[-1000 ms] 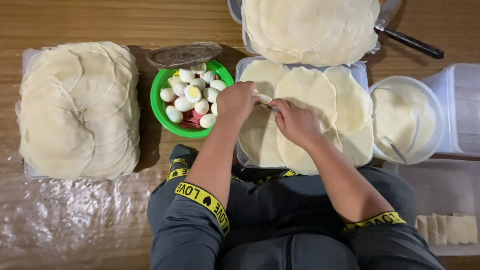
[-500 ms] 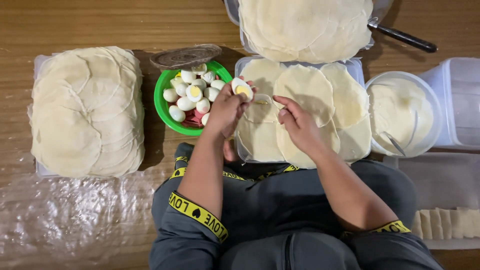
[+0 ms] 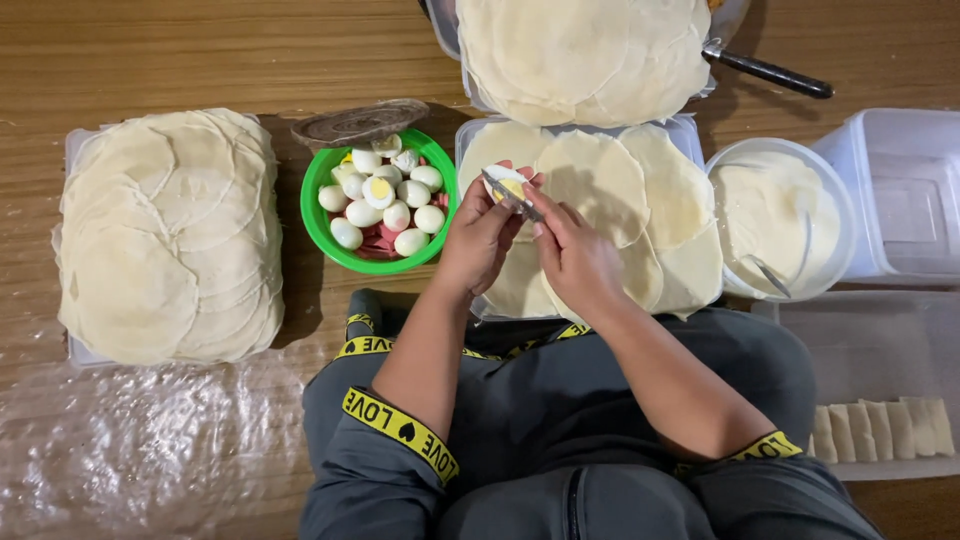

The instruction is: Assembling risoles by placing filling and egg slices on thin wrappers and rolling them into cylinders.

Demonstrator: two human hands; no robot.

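My left hand [image 3: 480, 240] holds a halved boiled egg [image 3: 509, 186], yolk up, over a clear tray [image 3: 470, 135] of round pale wrappers [image 3: 640, 195]. My right hand [image 3: 575, 255] grips a small knife [image 3: 512, 197] whose blade lies across the egg. Both hands meet just right of a green bowl [image 3: 325, 235] filled with several halved and whole boiled eggs [image 3: 385, 200] on top of pink sausage pieces.
A big stack of round wrappers [image 3: 165, 235] lies at the left on plastic film [image 3: 140, 450]. Another wrapper stack [image 3: 585, 55] and a black-handled utensil [image 3: 770, 72] sit at the top. A white bowl of batter with a spoon [image 3: 780, 215], clear boxes [image 3: 905, 190] and folded rolls [image 3: 880, 428] stand at the right.
My left hand took an egg from beside the green bowl and brought it over the tray. My right hand moved in and laid the knife across it.
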